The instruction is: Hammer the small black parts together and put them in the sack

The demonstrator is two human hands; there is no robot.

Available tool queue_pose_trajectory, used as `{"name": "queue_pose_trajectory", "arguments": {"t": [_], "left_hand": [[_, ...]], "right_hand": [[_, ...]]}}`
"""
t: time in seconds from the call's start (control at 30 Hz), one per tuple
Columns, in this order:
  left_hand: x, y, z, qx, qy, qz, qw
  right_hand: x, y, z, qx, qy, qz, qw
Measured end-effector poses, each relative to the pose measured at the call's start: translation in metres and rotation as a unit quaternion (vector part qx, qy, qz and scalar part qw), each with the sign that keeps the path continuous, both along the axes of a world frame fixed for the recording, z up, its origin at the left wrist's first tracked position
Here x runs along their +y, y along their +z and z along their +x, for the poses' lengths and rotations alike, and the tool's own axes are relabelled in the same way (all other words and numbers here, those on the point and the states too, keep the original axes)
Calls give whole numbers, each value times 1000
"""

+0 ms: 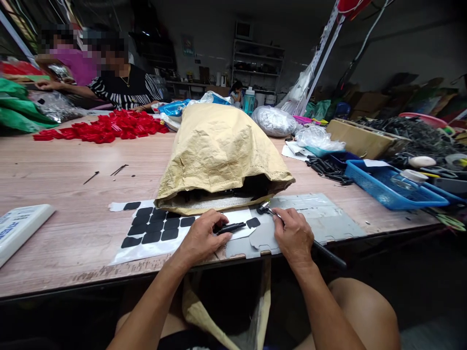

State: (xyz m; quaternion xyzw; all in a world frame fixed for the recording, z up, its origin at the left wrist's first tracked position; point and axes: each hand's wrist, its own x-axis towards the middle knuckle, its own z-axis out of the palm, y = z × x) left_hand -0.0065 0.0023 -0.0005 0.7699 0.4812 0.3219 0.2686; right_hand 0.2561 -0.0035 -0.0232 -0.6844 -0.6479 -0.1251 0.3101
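Observation:
My left hand (pixel 202 237) is closed round a slim black plastic part (pixel 234 227) near the table's front edge. In my right hand (pixel 294 237) is a small hammer (pixel 323 253); its metal head points away from me, and the dark handle sticks out towards the lower right. A grey board (pixel 310 216) lies below the hammer. Left of it is a white sheet (pixel 118 253) with several rounded black stickers (pixel 151 226), and one loose-looking sticker (pixel 253 222) sits between my hands. Just beyond, a large tan paper sack (pixel 219 150) lies with its mouth towards me, dark contents partly hidden inside.
A heap of red plastic pieces (pixel 109 126) is at the back left, near two seated people. Thin dark rods (pixel 119 169) lie on the table. A white box (pixel 24 228) stands at the left edge, a blue basket (pixel 386 187) and black parts (pixel 324 170) at the right.

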Motion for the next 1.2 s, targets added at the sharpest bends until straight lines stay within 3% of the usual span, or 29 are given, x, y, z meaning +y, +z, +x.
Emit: {"name": "queue_pose_trajectory", "arguments": {"t": [0.13,0.23,0.33,0.4,0.57,0.8,0.93,1.2], "left_hand": [[0,-1,-1,-7,7,-2,1000],[1,-2,0,2,2,-5,1000],[3,-3,0,14,-12,3,1000],[3,-3,0,19,-18,7,1000],[2,-6,-1,11,-28,10,1000],[3,-5,-2,-5,-15,-9,1000],[2,-2,-1,-10,-17,-17,1000],[1,-1,0,-4,2,-36,999]], "right_hand": [[-1,3,2,17,11,-3,1000],[-9,10,-1,65,30,38,997],[-23,22,-12,157,109,65,979],[-33,29,-24,204,175,47,962],[-49,33,-52,209,255,-16,944],[-56,30,-67,138,264,12,954],[-57,24,-69,89,253,-11,963],[-57,28,-55,128,223,28,966]]}}
